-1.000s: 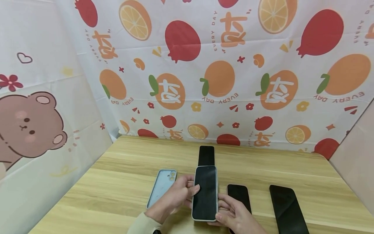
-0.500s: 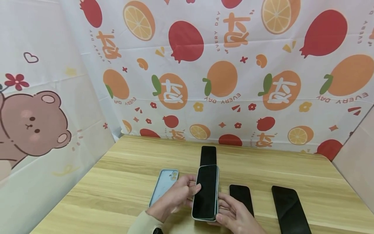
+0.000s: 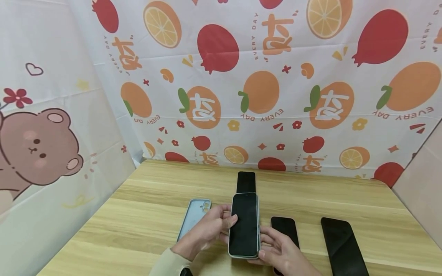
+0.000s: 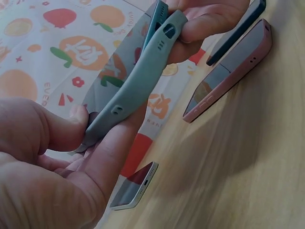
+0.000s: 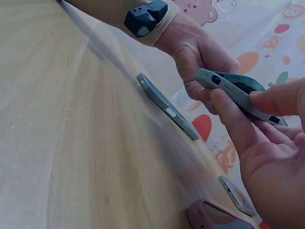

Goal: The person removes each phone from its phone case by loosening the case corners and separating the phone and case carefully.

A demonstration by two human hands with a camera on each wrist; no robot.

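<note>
Both hands hold a black-screened phone and a grey-green phone case above the table, screen up. My left hand grips the left side, its thumb over the screen's edge and its fingers beneath. At the lower right corner, my right hand pinches the case, with fingers under it. In the right wrist view the case's rim bows away from the phone, leaving a gap at the end with the port cutout. Most of the case's back is hidden.
On the wooden table, a light blue case lies left of the hands. A black-screened phone lies behind them, a pink-edged phone close on the right, and a larger dark phone farther right. Printed cloth hangs behind.
The phone lay flush in the case a second ago; now a strip of the case shows along its right and lower edges. Both hands keep their places with small shifts.
</note>
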